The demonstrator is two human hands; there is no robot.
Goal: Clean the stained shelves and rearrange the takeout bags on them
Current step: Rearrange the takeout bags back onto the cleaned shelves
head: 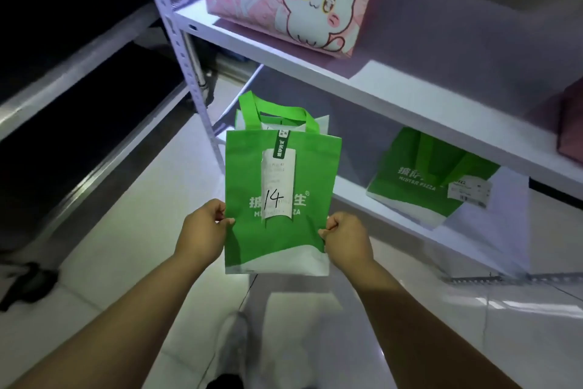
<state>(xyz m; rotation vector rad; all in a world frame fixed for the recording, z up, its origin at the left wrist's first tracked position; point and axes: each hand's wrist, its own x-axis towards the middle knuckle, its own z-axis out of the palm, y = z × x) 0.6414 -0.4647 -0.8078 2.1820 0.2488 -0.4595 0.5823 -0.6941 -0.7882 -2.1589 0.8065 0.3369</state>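
Both hands grip a green Mister Pizza bag (280,199) by its side edges, left hand (203,231) and right hand (347,235), holding it upright in front of the lower shelf (473,231), receipt (277,186) marked 14 facing out.

A: Where does the single view sit?
B: On the person's head, looking forward and steeply down along both forearms, close to the white shelf (372,85) ahead and the tiled floor (132,231) below.
A: Wide angle?
B: Yes; straight edges bow near the borders.
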